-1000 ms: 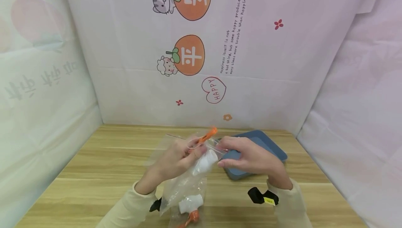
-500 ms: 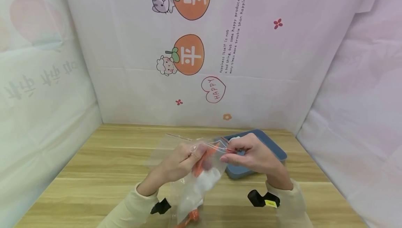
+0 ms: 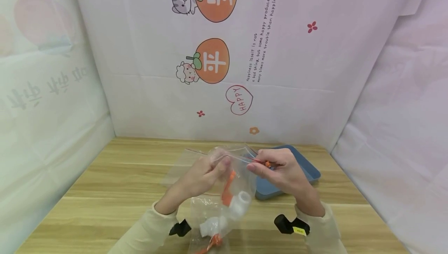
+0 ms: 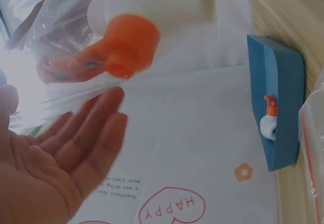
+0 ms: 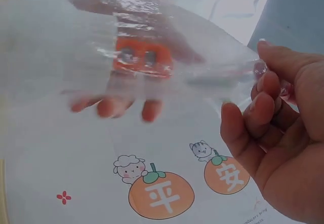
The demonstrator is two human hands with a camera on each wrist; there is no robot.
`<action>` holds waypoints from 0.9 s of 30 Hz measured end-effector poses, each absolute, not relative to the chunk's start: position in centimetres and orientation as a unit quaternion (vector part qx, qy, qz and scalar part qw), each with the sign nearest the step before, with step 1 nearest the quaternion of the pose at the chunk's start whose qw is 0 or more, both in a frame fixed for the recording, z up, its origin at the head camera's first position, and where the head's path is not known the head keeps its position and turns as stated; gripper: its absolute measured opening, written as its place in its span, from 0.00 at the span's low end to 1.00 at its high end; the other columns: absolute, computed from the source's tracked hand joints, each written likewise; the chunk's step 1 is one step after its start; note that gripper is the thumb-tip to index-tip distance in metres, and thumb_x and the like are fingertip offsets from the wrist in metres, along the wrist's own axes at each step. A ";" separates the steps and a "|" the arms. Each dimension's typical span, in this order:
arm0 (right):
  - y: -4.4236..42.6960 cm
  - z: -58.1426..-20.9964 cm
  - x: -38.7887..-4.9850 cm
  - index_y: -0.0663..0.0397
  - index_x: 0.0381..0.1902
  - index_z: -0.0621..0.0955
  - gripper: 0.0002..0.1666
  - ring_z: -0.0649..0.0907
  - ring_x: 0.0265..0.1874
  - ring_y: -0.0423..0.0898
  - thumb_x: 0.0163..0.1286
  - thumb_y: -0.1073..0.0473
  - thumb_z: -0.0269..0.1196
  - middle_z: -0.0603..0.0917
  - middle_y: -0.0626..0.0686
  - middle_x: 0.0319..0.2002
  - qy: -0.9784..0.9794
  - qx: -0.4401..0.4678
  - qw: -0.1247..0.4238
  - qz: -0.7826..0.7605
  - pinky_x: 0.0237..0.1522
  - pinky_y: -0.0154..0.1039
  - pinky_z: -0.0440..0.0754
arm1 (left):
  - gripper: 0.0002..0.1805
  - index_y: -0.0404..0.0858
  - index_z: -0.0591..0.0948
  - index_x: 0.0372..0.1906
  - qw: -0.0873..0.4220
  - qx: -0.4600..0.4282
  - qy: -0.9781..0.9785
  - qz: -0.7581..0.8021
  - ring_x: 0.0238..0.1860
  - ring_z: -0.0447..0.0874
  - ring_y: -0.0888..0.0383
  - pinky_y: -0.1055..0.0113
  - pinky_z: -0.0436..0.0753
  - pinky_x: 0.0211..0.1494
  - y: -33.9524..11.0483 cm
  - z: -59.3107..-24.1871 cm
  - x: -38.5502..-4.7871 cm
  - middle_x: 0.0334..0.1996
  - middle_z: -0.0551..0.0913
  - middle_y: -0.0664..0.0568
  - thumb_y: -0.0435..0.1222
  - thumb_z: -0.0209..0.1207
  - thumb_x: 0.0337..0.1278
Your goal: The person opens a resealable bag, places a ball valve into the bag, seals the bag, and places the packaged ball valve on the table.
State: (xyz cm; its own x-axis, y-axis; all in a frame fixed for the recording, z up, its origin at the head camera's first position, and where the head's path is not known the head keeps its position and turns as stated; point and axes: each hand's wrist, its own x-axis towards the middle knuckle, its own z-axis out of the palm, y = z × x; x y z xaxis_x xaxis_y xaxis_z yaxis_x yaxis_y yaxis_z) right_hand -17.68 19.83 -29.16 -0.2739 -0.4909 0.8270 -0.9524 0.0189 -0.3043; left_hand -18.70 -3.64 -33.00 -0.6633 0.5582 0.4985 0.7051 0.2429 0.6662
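Observation:
A clear zip bag (image 3: 247, 178) hangs between the hands, with a white plastic valve (image 3: 239, 204) with an orange lever inside. In the left wrist view the valve's orange lever (image 4: 132, 44) shows through the film. My left hand (image 3: 203, 176) holds the bag near its mouth, thumb in front; its other fingers (image 4: 104, 133) extend behind the film. At the mouth's right corner my right hand (image 3: 283, 168) pinches the bag's edge between thumb and fingers, seen closely in the right wrist view. Below, a similar bagged valve (image 3: 211, 226) lies on the table.
Behind the right hand sits a blue tray (image 3: 308, 164), holding another white-and-orange valve (image 4: 271, 117). A flat clear bag (image 3: 175, 172) lies on the wooden table (image 3: 115, 191) left of centre. Printed white cloth walls (image 3: 168, 106) enclose the back and sides.
The valve, with its orange lever sticking out at the bag's mouth one second ago, has slid down inside. My right hand has gone from loosely spread fingers to pinching the bag's edge.

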 end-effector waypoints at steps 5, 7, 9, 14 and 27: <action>19.6 -29.0 -17.2 0.50 0.25 0.80 0.09 0.68 0.15 0.33 0.64 0.61 0.68 0.71 0.45 0.16 -0.688 0.515 0.286 0.424 0.17 0.23 0.65 | 0.32 0.52 0.63 0.71 -0.079 -0.354 -0.801 -0.476 0.36 0.87 0.59 0.68 0.84 0.40 -3.3 -33.2 -18.6 0.43 0.86 0.47 0.62 0.30 0.73; 19.5 -29.0 -17.3 0.49 0.25 0.80 0.09 0.67 0.15 0.33 0.64 0.61 0.68 0.70 0.45 0.16 -0.695 0.509 0.289 0.417 0.17 0.24 0.63 | 0.33 0.54 0.60 0.72 -0.099 -0.371 -0.801 -0.459 0.44 0.87 0.60 0.68 0.83 0.46 -3.2 -33.3 -18.6 0.53 0.84 0.47 0.63 0.30 0.72; 19.5 -29.0 -17.3 0.49 0.25 0.80 0.09 0.65 0.15 0.33 0.64 0.60 0.68 0.69 0.45 0.16 -0.697 0.509 0.292 0.412 0.17 0.25 0.62 | 0.30 0.54 0.59 0.73 -0.095 -0.394 -0.799 -0.444 0.48 0.84 0.62 0.69 0.82 0.48 -3.0 -33.4 -18.4 0.57 0.81 0.48 0.61 0.34 0.73; 19.3 -29.1 -17.3 0.49 0.25 0.80 0.09 0.64 0.15 0.33 0.65 0.58 0.67 0.68 0.45 0.16 -0.697 0.511 0.294 0.408 0.17 0.24 0.61 | 0.21 0.52 0.63 0.68 -0.065 -0.420 -0.792 -0.438 0.48 0.80 0.61 0.70 0.80 0.49 -2.5 -33.6 -18.2 0.53 0.81 0.53 0.49 0.42 0.77; 19.5 -28.9 -16.9 0.45 0.24 0.78 0.12 0.66 0.18 0.31 0.65 0.61 0.68 0.70 0.43 0.16 -0.717 0.516 0.268 0.384 0.19 0.25 0.64 | 0.08 0.36 0.80 0.41 0.065 -0.399 -0.756 -0.515 0.24 0.67 0.68 0.75 0.70 0.27 -3.0 -33.5 -18.6 0.27 0.79 0.50 0.34 0.51 0.72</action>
